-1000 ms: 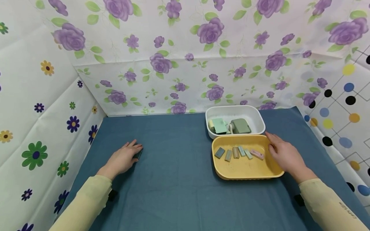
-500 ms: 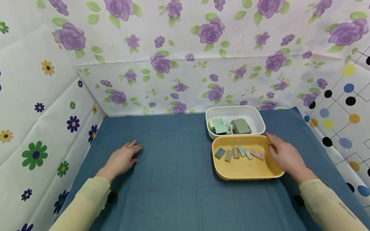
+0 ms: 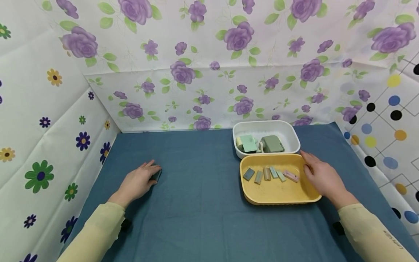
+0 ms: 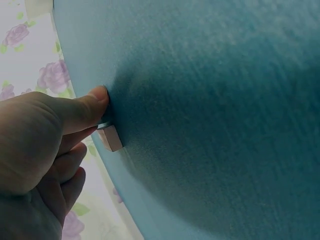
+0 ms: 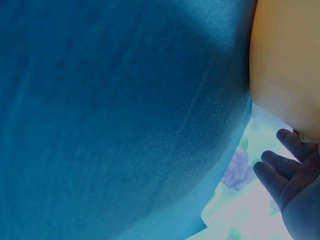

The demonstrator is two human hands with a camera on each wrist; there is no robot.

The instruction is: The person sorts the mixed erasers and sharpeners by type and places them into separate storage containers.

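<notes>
On the left of the blue cloth, my left hand (image 3: pixel 137 182) pinches a small block (image 4: pixel 110 138) between thumb and fingers, low at the cloth. In the left wrist view its end looks pinkish-brown, and a teal bit shows under the thumb; the head view shows only a dark edge. At the right, my right hand (image 3: pixel 324 178) holds the right rim of a yellow tray (image 3: pixel 278 196), thumb on the inner side. In the right wrist view the other fingers (image 5: pixel 275 167) lie outside the tray's wall. Several small blocks (image 3: pixel 267 173) in blue-grey, tan, pale green and pink lie in the tray.
Directly behind the yellow tray stands a white bin (image 3: pixel 289 133) with a mint-green box (image 3: pixel 248 143) and a grey-green box (image 3: pixel 272 143) in it. Blue cloth (image 3: pixel 196 203) covers the table between the hands. Flowered sheets (image 3: pixel 209 98) enclose the back and left; a dotted one hangs right.
</notes>
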